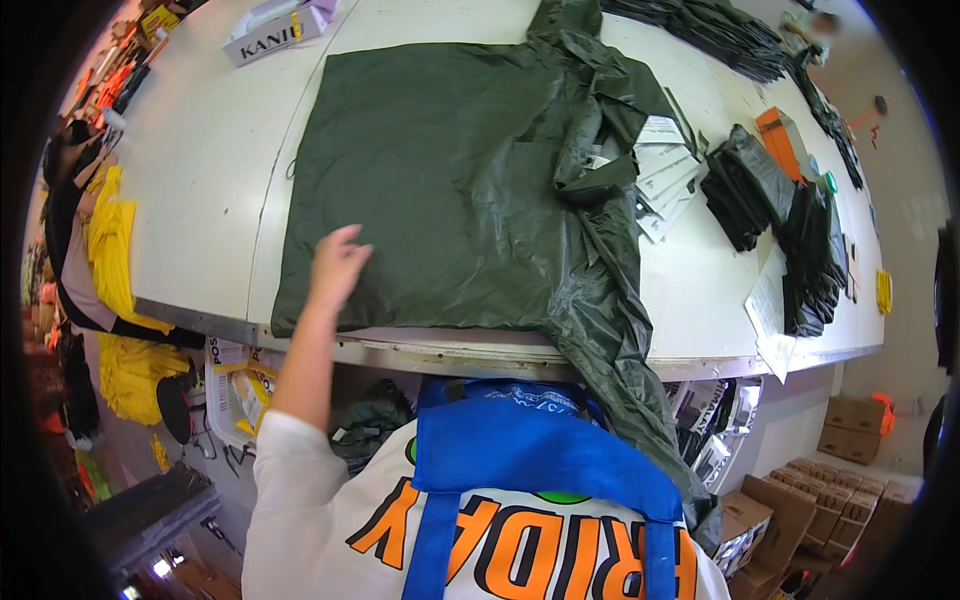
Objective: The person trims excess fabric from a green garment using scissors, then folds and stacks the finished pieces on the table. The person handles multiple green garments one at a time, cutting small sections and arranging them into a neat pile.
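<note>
A person's left hand [335, 262] rests flat, fingers spread and released, on the lower left part of a dark green garment [440, 170] laid out on a white table [200, 170]. The right hand is out of sight. The garment is folded into a broad square that reaches nearly to the table's front edge; one long crumpled part [610, 340] spills over that edge and hangs down past a blue apron [540, 450] worn over a white shirt.

To the left of the garment the tabletop is bare white surface up to the left edge. At the far left corner lies a white and purple box [275, 28].

Just right of the garment, partly under its bunched folds, sits a fan of white paper tags [665, 175]. Beyond them lie folded black packets [745, 185] and an orange box [782, 135], crowding the right end. More dark garments [710, 30] are stacked at the far edge.

Below the table, cardboard boxes [810, 500] stand at the right, and yellow cloth [115, 260] hangs at the left.
</note>
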Demonstrator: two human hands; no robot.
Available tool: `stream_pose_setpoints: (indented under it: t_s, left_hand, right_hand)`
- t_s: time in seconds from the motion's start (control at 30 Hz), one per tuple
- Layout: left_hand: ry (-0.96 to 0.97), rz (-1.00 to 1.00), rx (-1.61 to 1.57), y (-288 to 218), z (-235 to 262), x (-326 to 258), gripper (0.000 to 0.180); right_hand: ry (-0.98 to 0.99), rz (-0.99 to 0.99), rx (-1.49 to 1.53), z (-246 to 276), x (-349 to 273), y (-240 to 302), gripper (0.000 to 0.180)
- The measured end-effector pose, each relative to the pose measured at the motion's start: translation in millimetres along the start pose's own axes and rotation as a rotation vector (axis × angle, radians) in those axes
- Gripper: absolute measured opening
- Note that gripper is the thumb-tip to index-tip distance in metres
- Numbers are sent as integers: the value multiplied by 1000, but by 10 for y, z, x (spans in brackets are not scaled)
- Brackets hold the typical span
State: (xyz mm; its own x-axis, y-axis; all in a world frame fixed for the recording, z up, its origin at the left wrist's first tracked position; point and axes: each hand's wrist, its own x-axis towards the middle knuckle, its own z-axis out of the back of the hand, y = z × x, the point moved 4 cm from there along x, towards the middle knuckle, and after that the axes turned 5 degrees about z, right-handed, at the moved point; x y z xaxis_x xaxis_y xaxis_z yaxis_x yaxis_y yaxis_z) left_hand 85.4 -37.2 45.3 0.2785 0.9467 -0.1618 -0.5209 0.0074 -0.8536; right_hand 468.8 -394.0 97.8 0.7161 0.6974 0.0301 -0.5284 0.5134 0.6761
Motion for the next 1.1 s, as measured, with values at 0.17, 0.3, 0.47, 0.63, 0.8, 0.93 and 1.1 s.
stream_pose_setpoints:
  t_s: [0.17,0.3,0.47,0.63,0.8,0.93,1.1]
  left_hand:
    - [703,241,-469,-880,-2339,424,84]
    - [639,432,-315,-1345,-3210,837,83]
    - [1012,89,-852,-2639,-3488,542,47]
    - [777,-848,-97,-2233,-3474,-1005,51]
    - [667,-785,277,-1073,-2871,-1512,35]
    - [694,-822,255,-915,-2733,-1507,29]
    - [690,-199,-394,-1236,-2450,-1463,36]
  right_hand:
    - [31,-115,-252,-531,128,-521,36]
    - [44,-197,-232,-640,-70,-739,36]
    - [37,-257,-96,-424,-448,-828,35]
    - [37,-371,38,98,-1129,-698,35]
    - [72,-414,170,615,-1347,-178,35]
    - [189,-70,371,538,-505,778,35]
    - [563,160,988,-452,302,1703,28]
